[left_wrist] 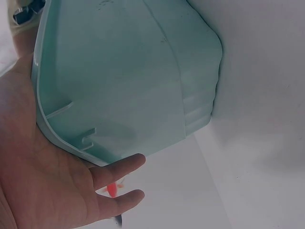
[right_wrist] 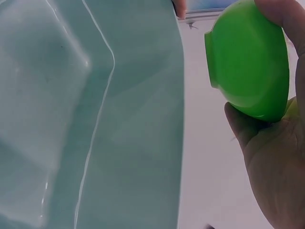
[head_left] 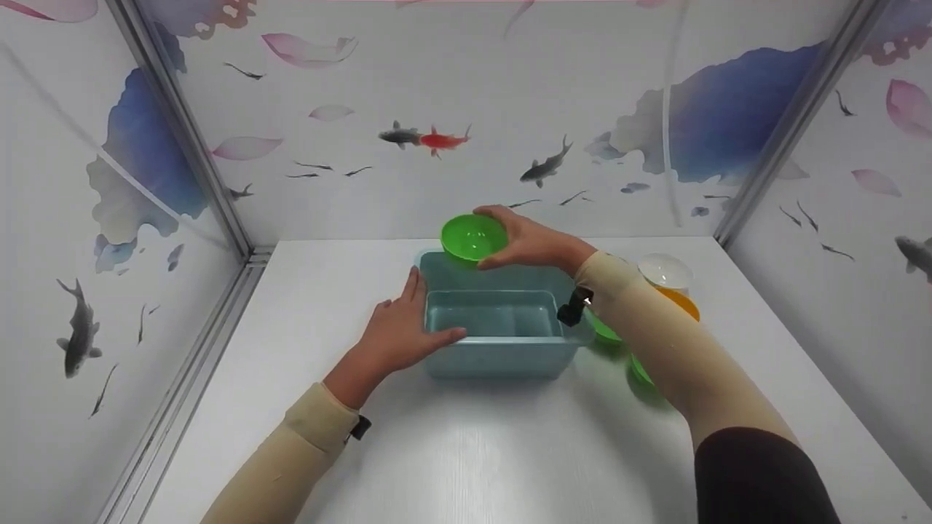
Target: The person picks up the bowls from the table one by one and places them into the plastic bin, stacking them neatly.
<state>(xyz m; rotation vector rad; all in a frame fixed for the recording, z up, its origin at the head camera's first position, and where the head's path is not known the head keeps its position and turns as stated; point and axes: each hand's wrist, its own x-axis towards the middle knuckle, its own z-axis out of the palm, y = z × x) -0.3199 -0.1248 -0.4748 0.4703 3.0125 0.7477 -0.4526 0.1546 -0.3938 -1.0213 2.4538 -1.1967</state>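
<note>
A small green bowl (head_left: 472, 239) is tilted with its inside toward the head camera. My right hand (head_left: 535, 240) grips it from the right by its rim, up over the back edge of a blue-green plastic tub (head_left: 502, 360). The right wrist view shows the bowl's rounded outside and foot (right_wrist: 248, 62) between thumb and fingers. My left hand (head_left: 397, 331) rests against the tub's left side, its thumb along the front rim. In the left wrist view, two straight fingers (left_wrist: 121, 171) reach past the tub's rim along its outer wall (left_wrist: 119, 81).
Right of the tub, partly behind my right forearm, are a clear bowl (head_left: 666, 271), an orange bowl (head_left: 681, 302) and green bowls (head_left: 606, 331). The white table (head_left: 306, 284) is bounded by printed panels (head_left: 313, 196) at the back and sides.
</note>
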